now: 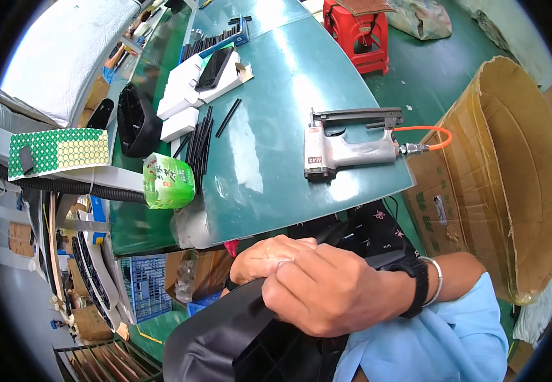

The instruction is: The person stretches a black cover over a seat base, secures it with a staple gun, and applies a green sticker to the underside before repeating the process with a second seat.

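Note:
A black, leather-like padded piece (215,325) with a quilted, diamond-stitched part lies across my lap. My right hand (327,290) is closed in a fist at its upper edge, gripping the black material. Just behind it, my left hand (266,258) is also closed at that edge. Its fingertips are partly hidden by the right hand. On the green table beyond rests a silver air staple gun (352,153), untouched, with an orange hose (441,135) running off to its right.
On the table's left stand a green packet (169,183), white boxes (186,86) with a phone (215,69), black strips (200,149) and a black plastic shell (137,121). A sticker sheet (59,153) lies nearby. A tall cardboard carton (480,184) stands right; a red stool (357,38) is behind.

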Demonstrator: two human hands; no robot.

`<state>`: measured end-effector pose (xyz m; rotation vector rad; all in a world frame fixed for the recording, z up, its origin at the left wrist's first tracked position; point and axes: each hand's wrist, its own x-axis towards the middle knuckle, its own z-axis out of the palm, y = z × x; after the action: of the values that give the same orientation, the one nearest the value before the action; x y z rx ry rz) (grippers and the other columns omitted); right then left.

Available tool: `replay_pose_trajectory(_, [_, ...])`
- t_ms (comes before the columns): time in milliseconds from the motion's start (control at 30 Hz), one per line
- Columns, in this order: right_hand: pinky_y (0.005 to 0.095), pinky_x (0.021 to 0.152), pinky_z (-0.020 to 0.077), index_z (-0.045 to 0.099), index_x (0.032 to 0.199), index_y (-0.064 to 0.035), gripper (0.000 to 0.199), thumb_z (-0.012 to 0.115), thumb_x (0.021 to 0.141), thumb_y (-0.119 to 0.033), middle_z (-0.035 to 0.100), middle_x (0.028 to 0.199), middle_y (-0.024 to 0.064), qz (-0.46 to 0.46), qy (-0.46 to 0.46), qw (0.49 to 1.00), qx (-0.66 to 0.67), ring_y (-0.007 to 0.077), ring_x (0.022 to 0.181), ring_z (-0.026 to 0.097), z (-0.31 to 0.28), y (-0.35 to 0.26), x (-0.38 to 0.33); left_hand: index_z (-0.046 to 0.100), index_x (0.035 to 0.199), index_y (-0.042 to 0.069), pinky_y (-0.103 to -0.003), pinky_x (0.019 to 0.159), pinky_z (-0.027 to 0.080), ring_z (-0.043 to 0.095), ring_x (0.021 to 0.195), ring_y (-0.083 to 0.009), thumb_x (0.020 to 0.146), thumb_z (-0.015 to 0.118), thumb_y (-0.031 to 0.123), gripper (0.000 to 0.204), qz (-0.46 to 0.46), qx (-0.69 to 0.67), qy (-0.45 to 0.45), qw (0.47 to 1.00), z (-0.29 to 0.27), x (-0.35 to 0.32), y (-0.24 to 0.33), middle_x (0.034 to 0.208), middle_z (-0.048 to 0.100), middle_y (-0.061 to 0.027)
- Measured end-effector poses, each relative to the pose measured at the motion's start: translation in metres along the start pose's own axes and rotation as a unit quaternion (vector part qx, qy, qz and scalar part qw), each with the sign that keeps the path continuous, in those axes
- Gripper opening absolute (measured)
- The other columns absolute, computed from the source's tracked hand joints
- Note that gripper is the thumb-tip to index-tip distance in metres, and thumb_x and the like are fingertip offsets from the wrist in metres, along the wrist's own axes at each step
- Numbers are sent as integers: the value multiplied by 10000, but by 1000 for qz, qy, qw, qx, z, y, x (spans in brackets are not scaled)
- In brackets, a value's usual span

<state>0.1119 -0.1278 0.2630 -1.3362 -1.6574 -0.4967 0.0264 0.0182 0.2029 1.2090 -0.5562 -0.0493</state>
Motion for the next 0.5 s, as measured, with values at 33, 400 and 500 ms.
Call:
replay_pose_trajectory(33, [253, 513, 389, 496, 705, -30, 166, 579, 655, -164, 411, 625, 30, -40, -51, 998, -4, 157, 561, 481, -5, 1, 1, 503, 663, -3, -396, 728, 350, 473, 662, -290, 867, 358, 238, 347, 5, 0, 15, 1000, 2, -1, 0, 687, 537, -151])
replay_pose_trajectory(400, [274, 408, 365, 436, 626, -53, 164, 564, 686, -136, 384, 590, 40, -83, -203, 956, 195, 141, 496, 462, -26, 19, 1, 551, 680, -41, -398, 691, 394, 489, 645, -306, 829, 362, 239, 368, 35, 12, 75, 996, 6, 0, -8, 684, 556, -186])
replay_pose_trajectory(500, [262, 413, 352, 429, 613, -56, 150, 541, 654, -147, 378, 574, 38, -101, -155, 975, 126, 126, 488, 467, -15, 2, 3, 574, 756, -60, -411, 690, 419, 519, 699, -316, 871, 373, 265, 398, 39, 21, 102, 994, 7, -5, -3, 755, 578, -201])
